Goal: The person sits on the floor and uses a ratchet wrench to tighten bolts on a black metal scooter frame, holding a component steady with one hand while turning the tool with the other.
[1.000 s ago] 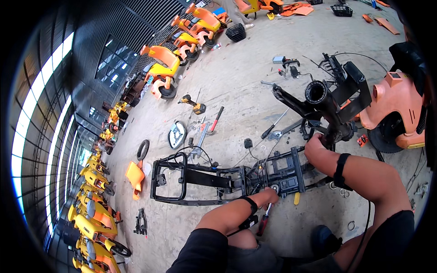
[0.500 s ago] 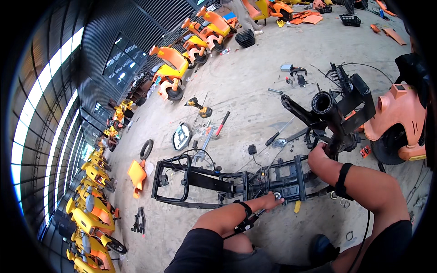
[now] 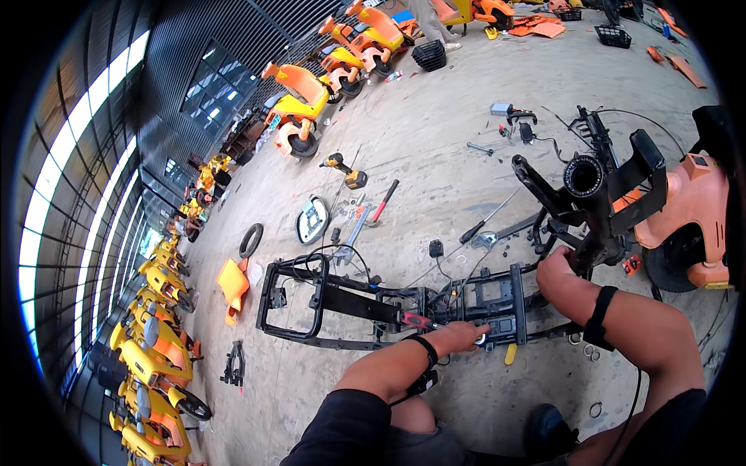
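A black scooter frame (image 3: 365, 304) lies on the concrete floor before me, its round head tube (image 3: 584, 177) raised at the right. My left hand (image 3: 465, 336) is closed around a red-handled wrench (image 3: 416, 320) over the middle of the frame. The wrench's round metal end shows just past my fingers, close to the frame's crossbars. At the lower part of the head tube, my right hand (image 3: 556, 272) grips the frame, with its fingertips partly hidden behind the black metal.
Beyond the frame lie a cordless drill (image 3: 346, 171), a red-handled hammer (image 3: 385, 202), an adjustable wrench (image 3: 355, 233) and a screwdriver (image 3: 486, 220). An orange scooter body (image 3: 688, 206) stands at the right. Yellow scooters (image 3: 159, 361) line the left. A tyre (image 3: 250, 241) lies nearby.
My left hand has shifted slightly, and the wrench's red handle now shows to the left of it. The right hand stays on the frame. The whole view has moved a little.
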`<state>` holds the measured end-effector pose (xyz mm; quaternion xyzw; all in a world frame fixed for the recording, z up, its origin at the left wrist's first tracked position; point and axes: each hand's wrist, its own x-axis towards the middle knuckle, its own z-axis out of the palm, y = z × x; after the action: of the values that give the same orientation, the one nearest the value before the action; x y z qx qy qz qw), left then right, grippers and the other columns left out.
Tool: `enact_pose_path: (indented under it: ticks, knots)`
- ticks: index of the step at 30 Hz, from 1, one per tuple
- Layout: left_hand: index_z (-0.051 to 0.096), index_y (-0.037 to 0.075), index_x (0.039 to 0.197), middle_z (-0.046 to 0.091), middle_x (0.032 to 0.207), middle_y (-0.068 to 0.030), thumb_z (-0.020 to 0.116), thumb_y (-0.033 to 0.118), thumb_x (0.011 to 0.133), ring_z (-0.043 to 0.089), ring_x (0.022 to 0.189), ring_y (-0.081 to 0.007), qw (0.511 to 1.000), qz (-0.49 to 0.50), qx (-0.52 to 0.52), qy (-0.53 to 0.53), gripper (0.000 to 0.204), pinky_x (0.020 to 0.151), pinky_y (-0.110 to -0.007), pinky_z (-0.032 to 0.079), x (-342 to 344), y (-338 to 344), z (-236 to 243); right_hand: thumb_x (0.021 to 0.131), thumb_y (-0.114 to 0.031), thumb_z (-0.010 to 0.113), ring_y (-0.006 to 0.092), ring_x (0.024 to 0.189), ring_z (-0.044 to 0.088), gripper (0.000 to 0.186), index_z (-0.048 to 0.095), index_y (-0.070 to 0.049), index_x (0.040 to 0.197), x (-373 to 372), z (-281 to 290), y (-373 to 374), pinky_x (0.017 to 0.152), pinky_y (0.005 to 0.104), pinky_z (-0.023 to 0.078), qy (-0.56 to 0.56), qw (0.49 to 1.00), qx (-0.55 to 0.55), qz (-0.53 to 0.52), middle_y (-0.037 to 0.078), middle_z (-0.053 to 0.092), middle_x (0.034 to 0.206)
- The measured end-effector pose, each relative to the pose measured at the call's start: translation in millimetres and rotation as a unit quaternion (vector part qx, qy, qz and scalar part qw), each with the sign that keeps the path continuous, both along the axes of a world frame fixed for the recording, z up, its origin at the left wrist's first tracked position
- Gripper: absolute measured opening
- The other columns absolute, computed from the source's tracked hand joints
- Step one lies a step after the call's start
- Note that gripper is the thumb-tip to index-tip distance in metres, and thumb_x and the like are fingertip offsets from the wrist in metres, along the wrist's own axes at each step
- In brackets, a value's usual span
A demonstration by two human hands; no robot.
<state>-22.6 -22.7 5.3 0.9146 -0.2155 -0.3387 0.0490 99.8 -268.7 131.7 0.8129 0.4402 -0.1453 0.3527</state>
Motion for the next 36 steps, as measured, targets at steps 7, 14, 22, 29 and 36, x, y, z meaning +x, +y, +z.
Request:
enact_pose_path:
  ticks: [7, 14, 22, 29, 36]
  knots:
    - [0.034, 0.006, 0.129, 0.064, 0.096, -0.0265, 0.068, 0.035, 0.087, 0.064, 0.091, -0.0442, 0.995, 0.083, -0.044, 0.031, 0.062, 0.077, -0.05, 0.05, 1.1, 5.0, -11.5, 0.092, -0.023, 0.054, 0.034, 0.09, 0.066, 0.028, 0.074, -0.013, 0.108, 2.7, -13.4, 1.4, 0.068, 0.0594, 0.043, -0.034, 0.999, 0.024, -0.02, 0.009, 0.071, 0.102]
    - [0.028, -0.006, 0.124, 0.067, 0.09, -0.0245, 0.063, 0.042, 0.091, 0.069, 0.071, -0.0341, 0.954, 0.282, -0.033, 0.092, 0.068, 0.061, -0.045, 0.054, -4.5, -24.3, 5.0, 0.092, -0.023, 0.055, 0.0331, 0.093, 0.066, 0.027, 0.073, -0.013, 0.11, 5.7, -19.0, -3.2, 0.068, 0.0598, 0.043, -0.043, 0.999, 0.0, -0.025, 0.007, 0.069, 0.106]
    - [0.034, -0.005, 0.108, 0.062, 0.075, -0.0178, 0.062, 0.039, 0.093, 0.064, 0.048, -0.0265, 0.873, 0.465, -0.091, 0.121, 0.055, 0.044, -0.042, 0.055, -11.9, -31.9, 5.4, 0.092, -0.023, 0.054, 0.0329, 0.094, 0.066, 0.027, 0.074, -0.013, 0.109, 2.9, -11.6, 2.2, 0.068, 0.0603, 0.044, -0.037, 0.999, 0.025, -0.009, 0.008, 0.069, 0.105]
    - [0.039, -0.006, 0.103, 0.058, 0.069, -0.0164, 0.057, 0.035, 0.095, 0.064, 0.051, -0.0325, 0.708, 0.639, -0.201, 0.225, 0.045, 0.041, -0.049, 0.052, 0.1, -19.4, -34.8, 0.093, -0.022, 0.053, 0.0326, 0.095, 0.066, 0.028, 0.074, -0.012, 0.109, 4.1, -12.6, 3.9, 0.07, 0.06, 0.044, -0.029, 0.999, 0.026, -0.022, 0.01, 0.069, 0.106]
    - [0.037, -0.001, 0.122, 0.065, 0.085, -0.0209, 0.062, 0.018, 0.088, 0.069, 0.075, -0.0356, 0.975, 0.219, -0.023, 0.024, 0.046, 0.063, -0.047, 0.055, -7.4, -0.5, -13.9, 0.093, -0.022, 0.053, 0.0331, 0.094, 0.066, 0.028, 0.073, -0.011, 0.109, 0.0, -1.7, 0.9, 0.072, 0.0597, 0.045, -0.025, 0.999, 0.018, -0.011, 0.009, 0.07, 0.106]
